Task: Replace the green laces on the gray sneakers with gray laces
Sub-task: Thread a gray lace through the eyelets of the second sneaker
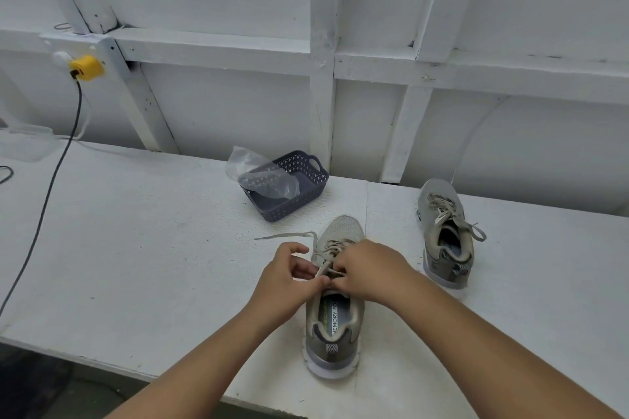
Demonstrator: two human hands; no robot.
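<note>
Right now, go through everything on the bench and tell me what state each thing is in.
Near sneaker: upright on the bench, toe away, being laced.
Lace: threaded through the eyelets, one end loose on the bench.
Left hand: fingers pinched on the lace.
Right hand: fingers closed on the lace at the tongue.
Far sneaker: upright, laced, ends untied.
Basket: tilted, holding a clear plastic bag.

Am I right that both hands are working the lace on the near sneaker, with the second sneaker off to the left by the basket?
Not quite. In the head view the second sneaker stands to the right, apart from the basket. The rest holds: the left hand and right hand are both on the lace of the near sneaker.
</note>
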